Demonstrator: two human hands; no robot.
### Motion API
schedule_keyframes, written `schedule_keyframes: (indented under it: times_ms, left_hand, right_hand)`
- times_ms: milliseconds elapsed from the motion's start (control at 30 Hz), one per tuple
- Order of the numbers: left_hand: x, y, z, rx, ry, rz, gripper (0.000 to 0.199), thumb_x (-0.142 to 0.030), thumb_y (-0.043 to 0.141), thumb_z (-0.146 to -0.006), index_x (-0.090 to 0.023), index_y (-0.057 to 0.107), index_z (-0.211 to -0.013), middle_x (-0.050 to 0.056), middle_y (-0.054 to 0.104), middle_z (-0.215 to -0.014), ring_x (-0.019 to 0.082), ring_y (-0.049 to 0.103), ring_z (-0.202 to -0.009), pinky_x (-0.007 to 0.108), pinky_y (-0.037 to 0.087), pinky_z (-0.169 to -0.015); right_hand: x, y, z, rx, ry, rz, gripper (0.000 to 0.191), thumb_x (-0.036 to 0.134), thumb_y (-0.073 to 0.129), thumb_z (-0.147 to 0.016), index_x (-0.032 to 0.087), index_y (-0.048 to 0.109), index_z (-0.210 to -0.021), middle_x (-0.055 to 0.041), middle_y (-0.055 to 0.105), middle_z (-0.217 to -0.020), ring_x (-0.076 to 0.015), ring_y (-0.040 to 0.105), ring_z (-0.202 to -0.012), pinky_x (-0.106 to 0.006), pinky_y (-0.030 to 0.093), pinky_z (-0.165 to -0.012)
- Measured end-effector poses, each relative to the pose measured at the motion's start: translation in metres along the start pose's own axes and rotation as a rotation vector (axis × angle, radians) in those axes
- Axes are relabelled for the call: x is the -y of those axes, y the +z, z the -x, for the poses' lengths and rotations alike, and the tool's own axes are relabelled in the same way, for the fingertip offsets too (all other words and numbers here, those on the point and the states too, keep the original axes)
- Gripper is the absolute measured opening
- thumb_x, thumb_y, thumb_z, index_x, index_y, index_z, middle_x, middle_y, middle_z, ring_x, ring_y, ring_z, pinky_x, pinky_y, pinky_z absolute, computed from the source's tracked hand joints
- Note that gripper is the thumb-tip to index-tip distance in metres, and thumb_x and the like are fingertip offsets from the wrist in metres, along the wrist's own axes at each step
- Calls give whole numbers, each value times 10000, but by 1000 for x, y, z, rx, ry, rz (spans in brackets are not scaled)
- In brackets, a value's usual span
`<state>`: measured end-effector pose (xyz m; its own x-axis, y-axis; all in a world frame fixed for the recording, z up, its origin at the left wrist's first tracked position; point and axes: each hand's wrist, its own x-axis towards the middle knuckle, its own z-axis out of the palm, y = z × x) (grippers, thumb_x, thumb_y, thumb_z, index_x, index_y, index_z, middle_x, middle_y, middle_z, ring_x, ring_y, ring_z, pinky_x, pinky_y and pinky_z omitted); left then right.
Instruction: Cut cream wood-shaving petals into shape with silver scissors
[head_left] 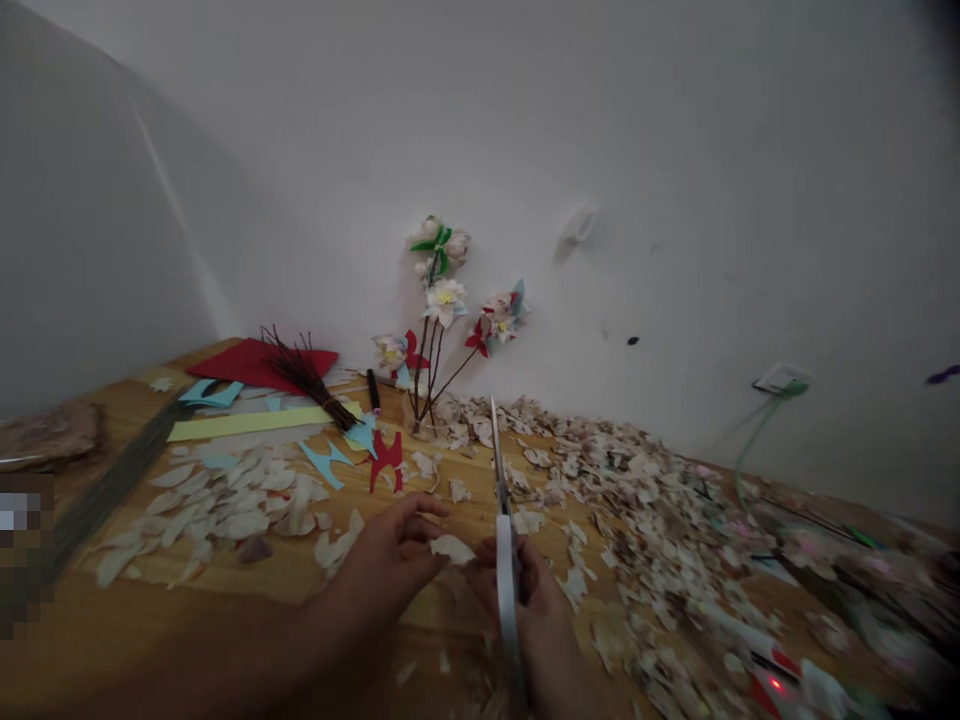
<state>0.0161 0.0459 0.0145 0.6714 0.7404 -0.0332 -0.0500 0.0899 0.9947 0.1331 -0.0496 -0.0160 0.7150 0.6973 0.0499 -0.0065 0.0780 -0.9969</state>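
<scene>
Between my two hands is a small whitish petal. My left hand pinches its left end with thumb and fingers. A pair of scissors rests in my right hand, blades pointing up and away, the handle along the palm. The right fingertips are close to the petal's right end; whether they touch it I cannot tell. Loose whitish petals lie left of my left hand. Beyond my hands, handmade flowers on brown twigs stand upright against the wall.
A bundle of thin twigs lies across red sheets at the back left. Near it are a pale yellow strip and a red paper cutout. Many dry petal scraps cover the right side. A green cable hangs from a wall socket.
</scene>
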Motion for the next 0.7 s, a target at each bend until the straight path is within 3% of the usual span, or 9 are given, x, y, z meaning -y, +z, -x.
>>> schedule_keyframes:
  times_ms: [167, 367, 467, 533, 633, 700]
  left_hand:
    - [2, -1, -1, -11, -21, 106, 323, -156, 634, -535, -150, 626, -857, -8, 648, -657, 156, 589, -638, 263, 428, -623]
    - [3, 3, 2, 41, 34, 166, 251, -163, 713, -540, -165, 665, -787, 19, 689, -715, 179, 625, -719, 277, 458, -679]
    - [2, 2, 1, 102, 32, 244, 260, -173, 736, -549, -170, 672, -801, 31, 709, -745, 175, 638, -722, 284, 467, -711]
    - [3, 2, -1, 50, 22, 313, 346, -120, 750, -504, -182, 664, -833, 36, 711, -845, 188, 637, -821, 277, 475, -729]
    - [5, 1, -4, -58, -168, 503, 362, -62, 700, -469, -197, 619, -795, 3, 686, -757, 193, 635, -798, 291, 496, -695]
    - [6, 2, -2, -7, -386, 644, 217, -129, 648, -546, -185, 589, -746, 4, 663, -654, 190, 638, -686, 322, 505, -672]
  right_hand:
    - [12, -1, 1, 42, 97, -53, 295, 229, 782, -422, 209, 613, -662, 21, 631, -625, -148, 546, -551, -249, 445, -526]
    - [9, -6, 5, 80, 154, -131, 362, 227, 791, -473, 196, 634, -798, 12, 672, -756, -151, 591, -702, -238, 458, -654]
    - [6, -5, 1, 54, 124, -132, 364, 226, 782, -453, 196, 610, -772, 19, 666, -695, -149, 589, -633, -246, 465, -604]
    - [5, -5, -2, 1, 65, -101, 358, 226, 756, -464, 212, 578, -774, 38, 654, -637, -145, 576, -555, -247, 463, -537]
    - [5, -7, -2, -86, -19, -29, 371, 228, 692, -527, 224, 541, -866, 24, 691, -722, -170, 633, -637, -263, 496, -609]
    - [4, -9, 1, -123, -40, 12, 408, 227, 675, -527, 225, 519, -905, 12, 702, -776, -188, 653, -711, -273, 503, -665]
